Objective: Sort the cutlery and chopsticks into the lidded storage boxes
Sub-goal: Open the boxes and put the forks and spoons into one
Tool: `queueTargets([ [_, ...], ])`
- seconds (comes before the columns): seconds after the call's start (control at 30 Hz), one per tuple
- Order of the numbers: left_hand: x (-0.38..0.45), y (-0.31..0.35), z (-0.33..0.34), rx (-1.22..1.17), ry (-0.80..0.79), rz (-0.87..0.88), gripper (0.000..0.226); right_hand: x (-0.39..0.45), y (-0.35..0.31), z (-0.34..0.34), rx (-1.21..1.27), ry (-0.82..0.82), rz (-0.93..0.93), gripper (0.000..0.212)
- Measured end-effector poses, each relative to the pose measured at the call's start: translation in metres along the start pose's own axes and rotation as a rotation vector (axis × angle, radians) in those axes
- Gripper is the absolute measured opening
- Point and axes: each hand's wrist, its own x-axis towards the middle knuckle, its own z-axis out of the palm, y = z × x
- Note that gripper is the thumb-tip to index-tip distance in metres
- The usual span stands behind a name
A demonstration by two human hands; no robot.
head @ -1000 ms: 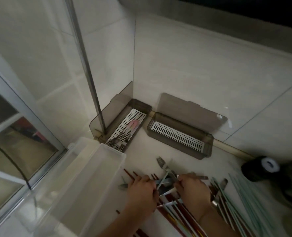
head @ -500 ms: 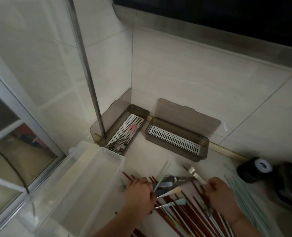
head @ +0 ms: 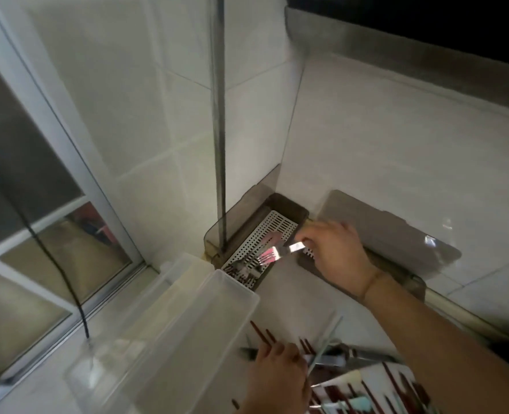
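Observation:
My right hand [head: 335, 252] pinches a metal fork [head: 280, 251] by its handle, tines hanging over the left smoky-brown storage box [head: 289, 206]. That box stands in the wall corner with its lid up and several forks on its white slotted tray. The second brown box [head: 408, 279] lies to its right, lid open against the wall, mostly hidden by my right hand and wrist. My left hand [head: 277, 380] rests on the pile of cutlery and chopsticks [head: 366, 380] at the bottom, fingers curled over a pale utensil; its grasp is unclear.
A clear plastic bin [head: 169, 339] lies in the left foreground beside the left box. A metal pole [head: 219, 130] rises in front of the corner. A window frame [head: 68, 162] and a black cable [head: 65, 279] are at the left.
My right hand has lifted a fork from the pile and carried it up and left to the corner box. My left hand has stayed on the pile. The camera has moved closer.

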Motion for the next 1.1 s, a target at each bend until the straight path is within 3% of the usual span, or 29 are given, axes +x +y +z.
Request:
queueTargets([
  [0.07,0.003,0.002,0.000,0.021,0.106,-0.030,0.012,0.041,-0.006,0.018,-0.011,-0.096,-0.081,0.029],
  [0.2,0.006,0.007,0.007,0.043,0.176,-0.175,0.057,0.092,-0.008,0.057,-0.012,-0.367,-0.066,0.019],
  [0.33,0.007,0.009,0.010,0.047,0.133,-0.229,0.052,0.107,-0.013,0.089,-0.052,-0.496,-0.049,0.019],
  [0.57,0.007,0.001,0.021,0.142,0.215,-0.116,0.030,0.106,-0.018,0.109,-0.040,-0.415,-0.027,0.020],
  [0.67,0.007,0.000,0.023,0.092,0.171,-0.115,0.024,0.105,-0.016,0.105,0.123,-0.306,0.022,0.018],
  [0.73,0.006,-0.001,0.019,-0.001,0.121,-0.085,0.002,0.100,-0.011,0.097,0.318,-0.183,0.059,0.017],
  [0.83,0.004,-0.003,0.010,-0.111,-0.040,-0.078,0.029,0.078,0.005,0.075,0.518,0.004,0.080,0.014],
  [1.0,0.004,-0.004,0.009,-0.113,-0.119,-0.068,0.033,-0.016,0.050,0.035,0.560,0.165,0.182,0.010],
  [1.1,0.004,-0.002,0.017,-0.136,-0.141,-0.085,0.034,-0.099,0.069,0.032,0.522,0.152,0.297,0.017],
])
